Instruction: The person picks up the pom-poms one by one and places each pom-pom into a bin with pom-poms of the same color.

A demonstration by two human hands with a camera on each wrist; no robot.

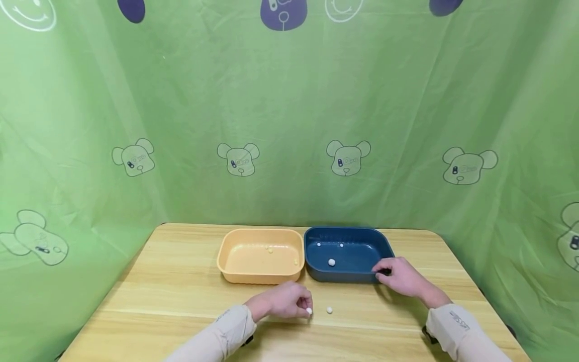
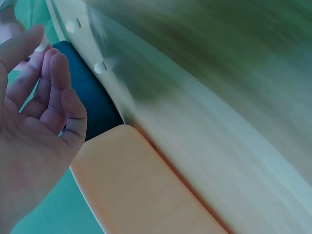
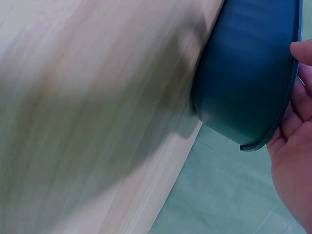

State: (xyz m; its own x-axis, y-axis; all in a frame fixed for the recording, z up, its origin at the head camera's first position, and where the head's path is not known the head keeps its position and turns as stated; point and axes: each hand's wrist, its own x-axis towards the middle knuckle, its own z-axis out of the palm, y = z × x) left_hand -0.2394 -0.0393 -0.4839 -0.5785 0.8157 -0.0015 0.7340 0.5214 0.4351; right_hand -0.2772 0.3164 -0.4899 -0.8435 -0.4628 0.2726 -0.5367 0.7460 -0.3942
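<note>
Just in front of the yellow-orange basin, my left hand pinches a small white ball between thumb and fingertips. The left wrist view shows that white ball at the tips, with the other fingers loosely bent. A second white ball lies on the table just right of this hand. My right hand grips the front right rim of the dark blue basin. In the right wrist view the thumb is on the rim's outer side and the fingers reach behind it.
Inside the blue basin lie a larger white ball and two smaller ones. Several small yellowish balls are in the yellow-orange basin. Both basins stand side by side on the wooden table, before a green curtain.
</note>
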